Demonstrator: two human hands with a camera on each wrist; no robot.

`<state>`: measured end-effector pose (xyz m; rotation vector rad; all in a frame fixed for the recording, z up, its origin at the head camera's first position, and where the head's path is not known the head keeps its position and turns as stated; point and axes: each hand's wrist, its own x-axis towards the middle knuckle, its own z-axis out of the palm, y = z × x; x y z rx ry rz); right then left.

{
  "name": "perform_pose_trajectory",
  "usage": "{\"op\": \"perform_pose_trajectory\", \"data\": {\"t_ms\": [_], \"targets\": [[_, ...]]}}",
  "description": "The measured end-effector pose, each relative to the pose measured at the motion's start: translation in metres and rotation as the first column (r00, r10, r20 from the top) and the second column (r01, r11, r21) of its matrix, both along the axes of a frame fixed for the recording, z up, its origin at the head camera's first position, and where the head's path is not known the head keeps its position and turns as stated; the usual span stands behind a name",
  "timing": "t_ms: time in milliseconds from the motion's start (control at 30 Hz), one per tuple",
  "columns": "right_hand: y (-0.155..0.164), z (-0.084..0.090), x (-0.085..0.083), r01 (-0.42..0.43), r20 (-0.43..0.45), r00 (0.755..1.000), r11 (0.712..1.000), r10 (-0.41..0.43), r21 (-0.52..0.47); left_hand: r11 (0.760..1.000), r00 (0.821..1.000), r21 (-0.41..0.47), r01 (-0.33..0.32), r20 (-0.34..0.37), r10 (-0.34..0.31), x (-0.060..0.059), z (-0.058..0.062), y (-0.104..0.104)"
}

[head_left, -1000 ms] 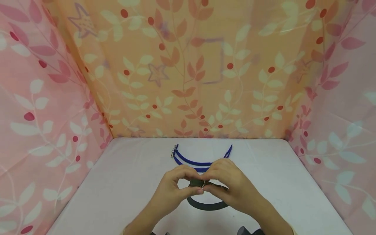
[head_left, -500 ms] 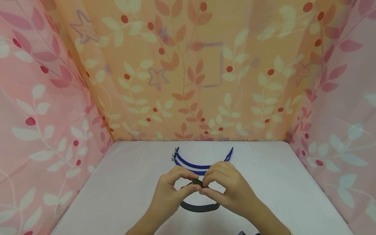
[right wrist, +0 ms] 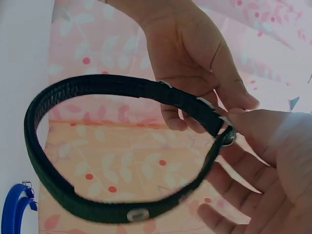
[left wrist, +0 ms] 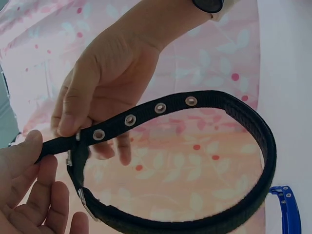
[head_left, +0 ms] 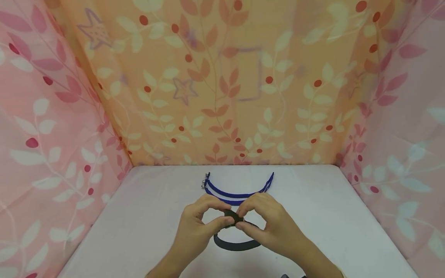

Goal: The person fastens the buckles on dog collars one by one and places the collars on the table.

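A dark collar with metal eyelets and a buckle hangs as a loop between both hands. My left hand pinches the strap's tip between thumb and fingers; the left wrist view shows the tip threaded past the buckle end. Thumb and fingers of my right hand pinch the collar by its metal ring. In the head view the fingertips of both hands nearly meet, partly hiding the buckle end, and the lower curve of the dark collar shows below them.
Two blue collars with metal fittings lie curved on the white table, just beyond the hands. Leaf-patterned cloth encloses the table at the back and on both sides.
Both hands have shifted slightly left with the dark collar, and its buckle end has turned between the fingers. The blue collars stay where they lie.
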<state>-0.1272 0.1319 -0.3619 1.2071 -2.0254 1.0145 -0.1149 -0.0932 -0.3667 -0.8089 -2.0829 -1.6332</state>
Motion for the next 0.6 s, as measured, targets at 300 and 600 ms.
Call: {"op": "perform_pose_trajectory", "data": {"t_ms": [300,600], "targets": [[0.0036,-0.0021,-0.0008,0.17,0.101,0.976,0.965,-0.193,0.2,0.988,0.998,0.142,-0.061,-0.002,0.062,-0.0015,0.0068,-0.0081],[0.0009,-0.0021,-0.0004,0.124,0.087,0.986,0.977,-0.141,0.173,0.993,0.999,0.115,-0.024,0.034,0.02,-0.0011,0.0039,-0.0061]]}}
